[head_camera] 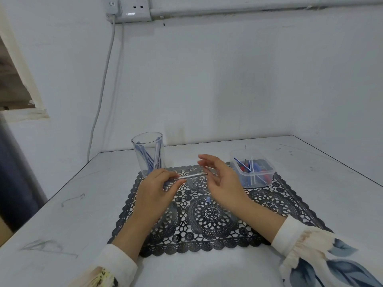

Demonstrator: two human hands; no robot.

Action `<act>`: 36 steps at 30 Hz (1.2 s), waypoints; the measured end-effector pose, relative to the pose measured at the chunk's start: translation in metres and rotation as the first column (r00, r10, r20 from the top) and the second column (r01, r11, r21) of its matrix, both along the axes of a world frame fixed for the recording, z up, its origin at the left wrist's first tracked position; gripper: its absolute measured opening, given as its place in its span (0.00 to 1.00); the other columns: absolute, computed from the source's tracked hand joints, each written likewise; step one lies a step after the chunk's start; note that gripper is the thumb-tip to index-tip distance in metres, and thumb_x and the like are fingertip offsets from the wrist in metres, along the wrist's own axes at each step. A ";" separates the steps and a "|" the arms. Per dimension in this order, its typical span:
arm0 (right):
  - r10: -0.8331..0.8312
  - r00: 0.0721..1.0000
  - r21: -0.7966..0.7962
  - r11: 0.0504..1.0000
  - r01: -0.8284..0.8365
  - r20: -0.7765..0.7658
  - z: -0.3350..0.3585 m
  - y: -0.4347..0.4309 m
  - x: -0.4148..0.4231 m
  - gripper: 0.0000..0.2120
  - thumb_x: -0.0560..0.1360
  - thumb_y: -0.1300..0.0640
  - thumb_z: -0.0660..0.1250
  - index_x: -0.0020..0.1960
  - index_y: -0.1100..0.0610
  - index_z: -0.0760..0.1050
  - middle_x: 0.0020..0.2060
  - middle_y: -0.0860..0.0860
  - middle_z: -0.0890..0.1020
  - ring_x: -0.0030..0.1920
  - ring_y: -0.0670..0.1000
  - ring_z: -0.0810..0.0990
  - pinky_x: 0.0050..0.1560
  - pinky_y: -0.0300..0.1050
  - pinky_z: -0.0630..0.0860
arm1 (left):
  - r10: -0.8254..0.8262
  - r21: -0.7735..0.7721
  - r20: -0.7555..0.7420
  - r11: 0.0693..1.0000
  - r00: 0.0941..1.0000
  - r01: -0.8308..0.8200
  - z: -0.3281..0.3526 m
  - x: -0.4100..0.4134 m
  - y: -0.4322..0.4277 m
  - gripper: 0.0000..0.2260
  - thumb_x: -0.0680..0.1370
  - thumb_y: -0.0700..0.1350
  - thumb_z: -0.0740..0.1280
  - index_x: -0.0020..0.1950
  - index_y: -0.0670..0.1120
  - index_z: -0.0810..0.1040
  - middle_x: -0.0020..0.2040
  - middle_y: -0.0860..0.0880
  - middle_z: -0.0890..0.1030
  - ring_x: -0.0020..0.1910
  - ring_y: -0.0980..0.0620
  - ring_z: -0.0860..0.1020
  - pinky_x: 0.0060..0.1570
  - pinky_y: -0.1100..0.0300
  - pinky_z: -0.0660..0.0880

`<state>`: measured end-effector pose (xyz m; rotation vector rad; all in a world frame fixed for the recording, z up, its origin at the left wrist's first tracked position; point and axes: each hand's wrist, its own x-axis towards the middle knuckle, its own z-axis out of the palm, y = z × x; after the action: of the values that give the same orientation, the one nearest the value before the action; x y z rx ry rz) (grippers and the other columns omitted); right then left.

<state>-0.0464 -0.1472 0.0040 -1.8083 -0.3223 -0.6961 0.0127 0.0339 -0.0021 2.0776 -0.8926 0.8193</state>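
The clear tube [194, 175], light, stiff and slick (likely brittle if squeezed hard), lies level above the mat [275, 204], pinched at one end by the left hand [155, 189], while the right hand [221, 180] hovers loose-fingered, holding nothing, by the free end, where a second pinch seems safest.

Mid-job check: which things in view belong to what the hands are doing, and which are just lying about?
In the job: left hand pinching the clear pen tube; right hand, open by its end; clear cup of pens; plastic tub of pen parts; small blue cap.
Lying about: black lace mat; wall socket; cable.
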 end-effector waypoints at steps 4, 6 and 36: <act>-0.042 0.997 0.167 0.984 0.054 -0.071 0.003 0.000 0.002 0.32 0.68 0.81 0.54 0.56 0.46 0.71 0.55 0.49 0.76 0.59 0.41 0.75 0.62 0.33 0.70 | 0.005 -0.015 -0.005 1.000 1.000 -0.005 0.000 0.001 0.000 0.12 0.72 0.54 0.68 0.45 0.47 0.82 0.40 0.58 0.78 0.41 0.60 0.77 0.43 0.62 0.77; -0.169 0.982 0.083 0.981 0.177 -0.087 0.005 -0.005 0.002 0.28 0.68 0.79 0.56 0.50 0.46 0.70 0.51 0.47 0.77 0.52 0.42 0.77 0.52 0.34 0.75 | 0.017 -0.021 0.000 1.000 1.000 -0.017 0.000 0.003 0.001 0.12 0.72 0.55 0.68 0.45 0.47 0.82 0.40 0.57 0.79 0.41 0.59 0.77 0.43 0.60 0.77; -0.304 0.855 -0.266 0.942 0.205 -0.420 0.005 -0.013 0.005 0.13 0.74 0.67 0.65 0.52 0.53 0.81 0.44 0.51 0.83 0.46 0.51 0.82 0.51 0.46 0.79 | 0.072 0.008 -0.027 0.997 0.997 -0.071 -0.003 0.008 0.003 0.06 0.72 0.49 0.72 0.45 0.49 0.82 0.40 0.57 0.80 0.40 0.58 0.78 0.40 0.58 0.78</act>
<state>-0.0418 -0.1605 0.0089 -2.1806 0.1730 -0.4026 0.0202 0.0371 -0.0048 2.1322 -0.8119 0.8248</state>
